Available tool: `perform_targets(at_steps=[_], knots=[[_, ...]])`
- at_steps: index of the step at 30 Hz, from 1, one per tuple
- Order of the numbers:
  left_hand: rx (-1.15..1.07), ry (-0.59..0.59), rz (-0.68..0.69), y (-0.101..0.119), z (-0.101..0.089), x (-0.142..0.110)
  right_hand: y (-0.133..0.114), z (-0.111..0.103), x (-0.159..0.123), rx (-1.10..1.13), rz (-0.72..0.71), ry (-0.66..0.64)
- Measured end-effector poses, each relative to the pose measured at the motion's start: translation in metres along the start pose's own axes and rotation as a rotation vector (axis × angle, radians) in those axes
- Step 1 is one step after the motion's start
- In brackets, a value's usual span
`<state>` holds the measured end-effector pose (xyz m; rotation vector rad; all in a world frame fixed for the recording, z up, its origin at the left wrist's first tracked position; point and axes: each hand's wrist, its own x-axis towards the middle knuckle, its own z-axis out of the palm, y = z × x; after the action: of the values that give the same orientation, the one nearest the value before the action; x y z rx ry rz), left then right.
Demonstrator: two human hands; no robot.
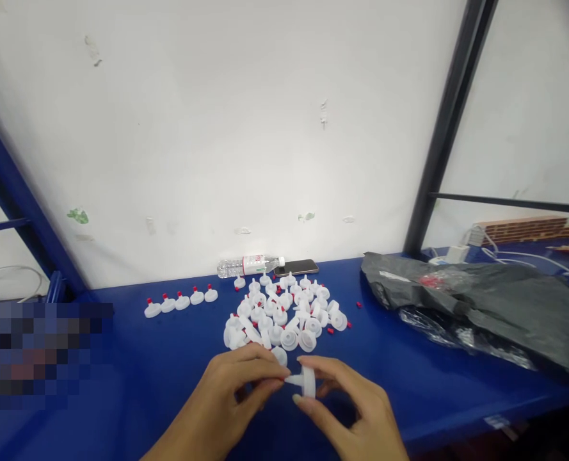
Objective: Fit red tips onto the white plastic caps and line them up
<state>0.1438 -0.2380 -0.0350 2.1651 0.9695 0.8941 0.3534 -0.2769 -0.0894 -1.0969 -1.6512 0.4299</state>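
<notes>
Between the thumb and fingers of my right hand (354,406) is a white nozzle cap (308,382), held on its side by its round base with the spout pointing left. My left hand (233,394) pinches a small red tip cap (281,378) at the spout's end, mostly hidden by the fingertips; how far it sits on the spout I cannot tell. Just beyond both hands lies a loose pile of white nozzle caps (288,337), with small red tip caps (331,330) scattered among and beside them. Several red-tipped nozzle caps (182,301) stand upright in a row at left.
A clear water bottle (248,265) lies along the wall beside a dark phone (296,267). On the right, a black plastic bag (457,307) spreads over the blue table (169,358). Metal posts (445,134) rise at both sides. A pixelated patch covers the left edge.
</notes>
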Motion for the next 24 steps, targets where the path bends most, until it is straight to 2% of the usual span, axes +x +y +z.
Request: perform_targets(at_steps=[5, 9, 19, 24], knots=[[-0.073, -0.007, -0.053, 0.002, 0.004, -0.001, 0.002, 0.0, 0.001, 0.032, 0.025, -0.023], [-0.161, 0.01, -0.099, 0.002, 0.01, 0.0, 0.002, -0.002, 0.002, 0.102, 0.106, -0.075], [-0.521, 0.082, -0.246, 0.008, 0.026, 0.003, 0.005, -0.005, 0.001, 0.364, 0.266, -0.152], [-0.496, 0.117, -0.326, 0.017, 0.033, 0.005, 0.0, -0.006, 0.005, 0.353, 0.3, -0.173]])
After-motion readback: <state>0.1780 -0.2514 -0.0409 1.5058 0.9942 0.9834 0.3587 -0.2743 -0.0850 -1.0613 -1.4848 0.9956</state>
